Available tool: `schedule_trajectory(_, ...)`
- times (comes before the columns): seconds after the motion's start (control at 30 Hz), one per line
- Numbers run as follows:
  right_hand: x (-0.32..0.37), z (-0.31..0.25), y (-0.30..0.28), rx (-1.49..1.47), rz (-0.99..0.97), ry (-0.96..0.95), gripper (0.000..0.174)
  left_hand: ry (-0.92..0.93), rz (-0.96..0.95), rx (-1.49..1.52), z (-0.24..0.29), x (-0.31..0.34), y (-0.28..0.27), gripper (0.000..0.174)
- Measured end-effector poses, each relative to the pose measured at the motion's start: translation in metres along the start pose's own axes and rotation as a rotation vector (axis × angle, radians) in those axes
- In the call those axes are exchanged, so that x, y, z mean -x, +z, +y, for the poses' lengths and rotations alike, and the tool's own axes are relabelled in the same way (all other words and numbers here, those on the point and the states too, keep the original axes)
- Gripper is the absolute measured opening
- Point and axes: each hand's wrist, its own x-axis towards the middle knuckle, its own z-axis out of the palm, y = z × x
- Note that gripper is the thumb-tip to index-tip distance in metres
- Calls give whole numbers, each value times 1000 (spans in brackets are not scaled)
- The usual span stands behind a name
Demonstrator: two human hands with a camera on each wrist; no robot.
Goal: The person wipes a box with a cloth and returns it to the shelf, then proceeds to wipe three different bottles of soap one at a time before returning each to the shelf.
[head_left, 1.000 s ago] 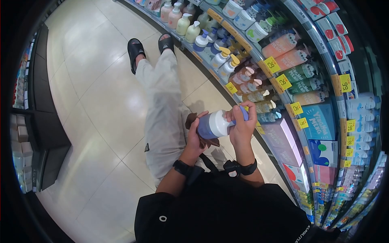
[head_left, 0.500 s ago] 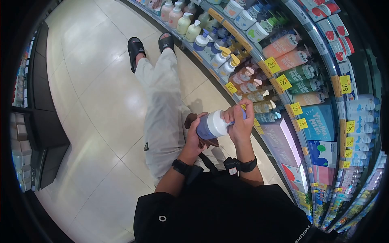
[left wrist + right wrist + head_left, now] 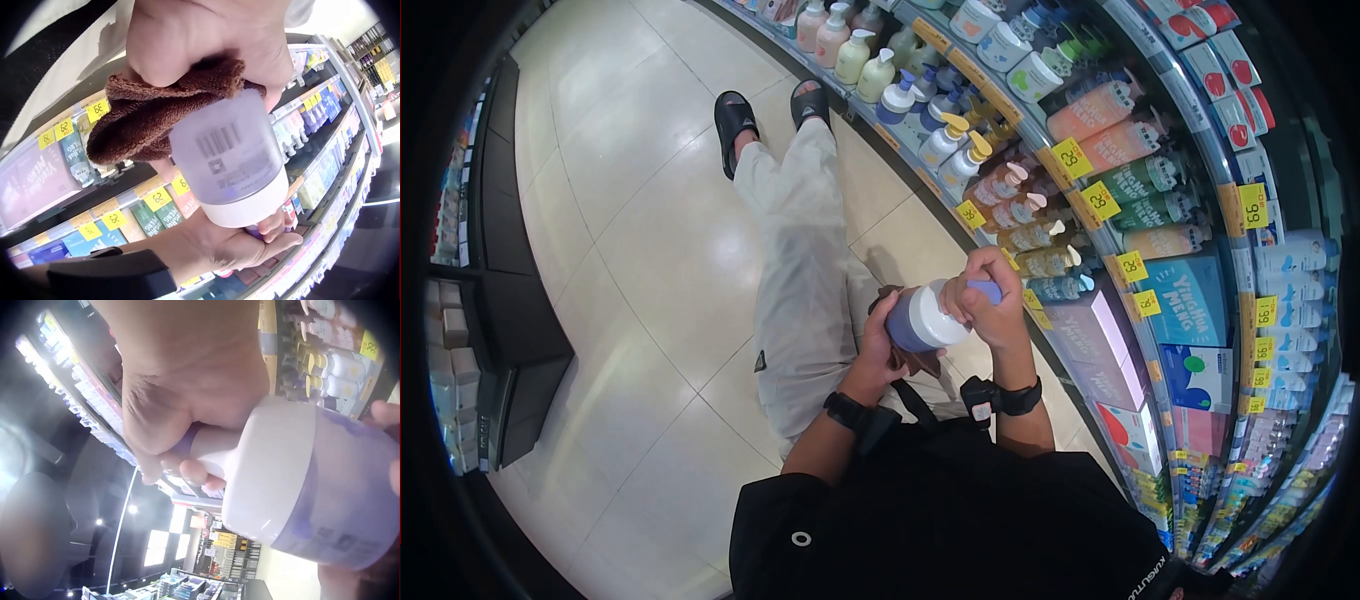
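Bottle first: it was off the shelf, tilted between our two hands in front of the body, so our read was that we were in the middle of a wipe-down. Our left hand was clamped round the lower end with a brown cloth bunched against it, and our right hand had its fingers curled tight around the pump. If the wipe was to go on, we reckoned the next move called for a firm hold on that pump while the bottle got turned, so the cloth could reach a fresh side.

Cloth looked plush, like fuzzy terry, all thick soft folds. The bottle's body was a stubby cylinder in frosty, see-through lilac, probably a bit slick, with a barcode on it. Above that came a wide, smooth white collar with rounded shoulders; the pump was purple plastic.

Past our hands came pale, loose, creased trousers, then black slip-on sandals on shiny cream floor tiles. Alongside ran curved-looking shelves, lens bend we guessed, with yellow price tags. Way down there, similar purple-topped pump bottles stood in line.
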Motion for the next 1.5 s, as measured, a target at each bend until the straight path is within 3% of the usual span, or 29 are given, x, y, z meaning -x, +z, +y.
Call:
schedule_trajectory(0.13,-7,-8,-17,-98,-296,98,39,-152,-33,-15,0,1,1,57)
schedule_trajectory(0.23,-17,-12,-20,-103,-358,198,36,-194,-107,-9,-5,-5,-13,57)
schedule_trajectory(0.37,-19,5,2,150,159,33,39,16,-101,58,-8,-9,-16,54)
schedule_trajectory(0.47,-14,16,24,337,491,-174,44,351,121,-3,-9,-12,3,52)
schedule_trajectory(0.5,-11,18,25,394,510,-185,46,327,72,-2,-6,-9,-2,51)
schedule_trajectory(0.6,-6,22,24,430,474,-148,38,272,72,-11,-7,-7,-5,52)
schedule_trajectory(0.7,-11,5,22,430,292,-8,30,83,1,71,-6,-3,-6,56)
schedule_trajectory(0.8,-20,-12,4,341,-132,36,24,6,-31,79,-7,-1,-9,58)
schedule_trajectory(0.83,-23,-10,-3,266,-196,77,22,-36,35,45,-8,0,-2,63)
schedule_trajectory(0.93,-28,-7,2,195,-29,56,19,3,-53,113,-10,-5,-13,60)
schedule_trajectory(0.97,-29,-1,4,223,123,37,19,45,-79,118,-12,-8,-15,59)
schedule_trajectory(1.07,-21,24,10,306,507,27,19,255,139,40,-12,-11,-1,56)
schedule_trajectory(1.1,-19,28,15,337,585,57,18,384,112,-66,-12,-12,-6,54)
schedule_trajectory(1.17,-14,30,30,390,689,75,12,370,111,-84,-10,-11,-16,54)
schedule_trajectory(1.3,-6,40,18,374,449,123,8,374,119,-33,-9,-10,-11,56)
schedule_trajectory(1.4,-7,30,-7,401,-72,-20,9,184,-46,114,-6,-8,-32,57)
schedule_trajectory(1.43,-11,22,-20,291,-285,22,14,163,-45,110,-6,-5,-23,58)
schedule_trajectory(1.5,-20,16,-29,85,-423,62,16,123,-44,102,-8,-1,-5,59)
